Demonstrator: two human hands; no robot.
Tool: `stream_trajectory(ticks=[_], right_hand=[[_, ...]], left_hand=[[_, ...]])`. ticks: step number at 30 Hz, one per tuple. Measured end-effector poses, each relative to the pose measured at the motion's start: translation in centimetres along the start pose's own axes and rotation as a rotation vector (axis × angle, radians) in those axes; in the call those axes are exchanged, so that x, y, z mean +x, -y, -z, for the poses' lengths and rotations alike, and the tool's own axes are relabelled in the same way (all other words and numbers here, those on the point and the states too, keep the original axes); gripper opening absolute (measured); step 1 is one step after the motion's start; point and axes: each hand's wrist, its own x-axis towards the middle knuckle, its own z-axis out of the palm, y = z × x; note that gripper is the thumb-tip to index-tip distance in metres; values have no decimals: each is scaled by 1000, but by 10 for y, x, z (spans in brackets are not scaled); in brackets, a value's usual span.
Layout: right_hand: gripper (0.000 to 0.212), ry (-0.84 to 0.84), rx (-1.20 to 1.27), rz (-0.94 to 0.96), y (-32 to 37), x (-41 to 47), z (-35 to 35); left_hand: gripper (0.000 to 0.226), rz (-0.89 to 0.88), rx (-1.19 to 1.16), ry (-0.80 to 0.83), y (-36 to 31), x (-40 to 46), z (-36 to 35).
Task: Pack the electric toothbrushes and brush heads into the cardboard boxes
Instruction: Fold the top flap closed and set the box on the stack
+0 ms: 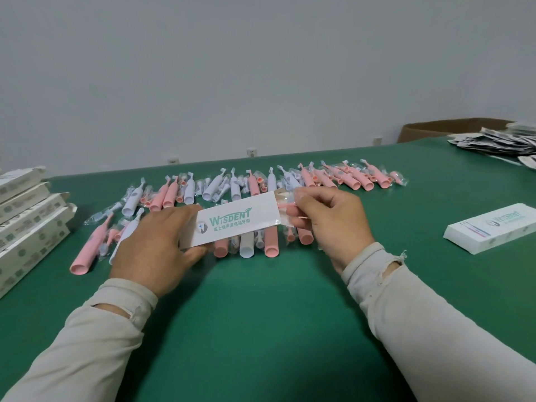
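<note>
Above the green counter (261, 329), the left hand (153, 250) grips a white printed cardboard box (237, 224). At 3 o'clock of it, the right hand (330, 224) pinches a wrapped pink brush head (285, 205) at the box's open end. Behind, at 12 o'clock, lie pink and white toothbrushes (246, 187).

Looked like a small packing workshop, not a home. Long bench covered in green mat (261, 329), pushed against a bare grey-white wall (232, 68) with sockets (251, 153) low down. Dozens of pink and white toothbrushes (249, 184) in clear sleeves were spread in rows across the mat, same model repeated. Open white boxes (26, 216) were stacked at the left edge, one closed branded box (493, 230) lay at the right. Pile of printed leaflets or packets (499, 143) sat at the far right, brown carton (452, 130) behind it. Bulk stock, hand assembly, no machines in view.
</note>
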Motion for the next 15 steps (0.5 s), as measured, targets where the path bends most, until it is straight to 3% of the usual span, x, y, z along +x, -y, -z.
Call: stream_trajectory(ticks=[2, 4, 11, 15], right_hand=[[17, -54, -303, 127, -5, 0, 1], [20, -53, -405, 200, -6, 0, 1], [16, 30, -403, 189, -8, -2, -1], [16, 354, -208, 3, 0, -6, -3]], left_hand=[[63, -5, 1, 0, -1, 0, -1], [64, -2, 6, -5, -1, -1, -1], [62, -32, 26, -34, -3, -1, -4], [62, -28, 18, -37, -2, 0, -4]])
